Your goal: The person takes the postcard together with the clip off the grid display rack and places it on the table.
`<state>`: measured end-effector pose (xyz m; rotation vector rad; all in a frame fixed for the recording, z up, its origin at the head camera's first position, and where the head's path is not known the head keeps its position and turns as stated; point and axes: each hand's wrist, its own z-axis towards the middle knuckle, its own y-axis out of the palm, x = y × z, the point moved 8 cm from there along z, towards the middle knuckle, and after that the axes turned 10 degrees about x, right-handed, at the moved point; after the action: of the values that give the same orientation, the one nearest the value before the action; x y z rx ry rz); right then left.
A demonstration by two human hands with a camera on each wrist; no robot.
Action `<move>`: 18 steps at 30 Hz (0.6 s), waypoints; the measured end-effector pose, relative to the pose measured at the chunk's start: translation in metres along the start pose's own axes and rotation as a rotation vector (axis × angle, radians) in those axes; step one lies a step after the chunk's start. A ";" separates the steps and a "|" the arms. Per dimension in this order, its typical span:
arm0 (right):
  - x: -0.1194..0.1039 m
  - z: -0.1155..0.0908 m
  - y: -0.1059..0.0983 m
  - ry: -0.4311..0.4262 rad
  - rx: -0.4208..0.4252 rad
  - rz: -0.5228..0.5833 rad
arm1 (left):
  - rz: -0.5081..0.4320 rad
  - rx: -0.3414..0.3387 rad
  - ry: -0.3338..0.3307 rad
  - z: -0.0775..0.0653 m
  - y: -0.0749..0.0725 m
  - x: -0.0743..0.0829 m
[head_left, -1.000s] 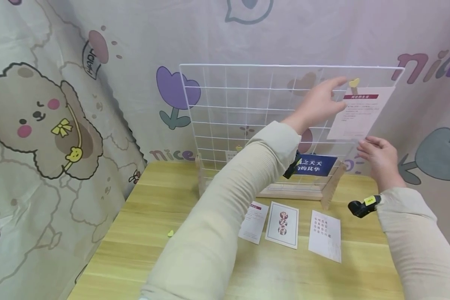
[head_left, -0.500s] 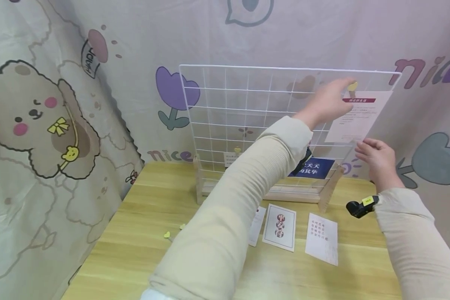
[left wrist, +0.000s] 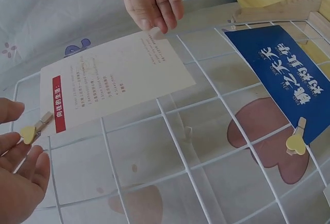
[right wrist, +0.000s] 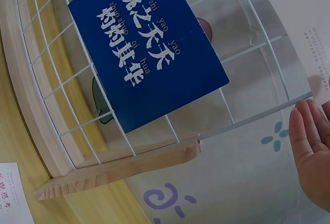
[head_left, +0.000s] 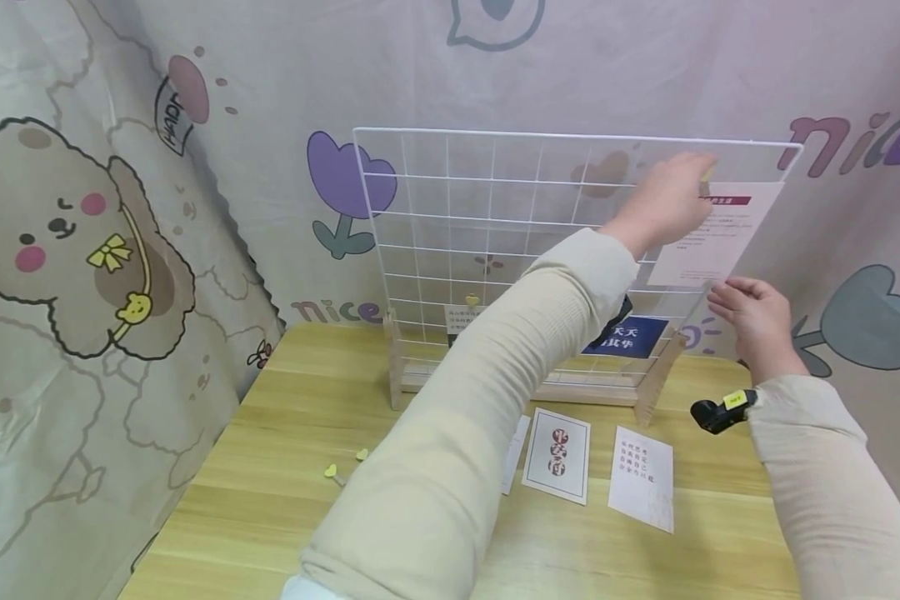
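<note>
left hand (head_left: 666, 202) reaching farther over the yellow clip (left wrist: 29, 134) than before — thumb and fingers apart; right hand (head_left: 757, 321), fingers straight, at the white card (head_left: 712, 246)'s lower edge

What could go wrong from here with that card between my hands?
The white paper card with a red strip shows just one yellow-heart wooden clip, near a top corner, so it might swivel. Your left hand, close by that clip, could knock it loose. Your right hand, at a lower corner, might tug or crease the card.

Printed cloth (head_left: 270, 75) behind wooden table (head_left: 262, 492); bear (head_left: 67, 229) left of purple tulip (head_left: 337, 171).
</note>
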<state>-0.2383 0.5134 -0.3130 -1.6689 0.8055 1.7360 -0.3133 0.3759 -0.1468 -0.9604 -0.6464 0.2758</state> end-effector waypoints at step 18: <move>0.001 -0.003 -0.012 0.044 0.079 0.121 | -0.237 0.170 -0.069 0.009 -0.003 -0.009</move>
<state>-0.2270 0.5188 -0.3148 -1.6404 1.0011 1.7298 -0.3262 0.3757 -0.1447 -0.7058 -0.7805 0.1511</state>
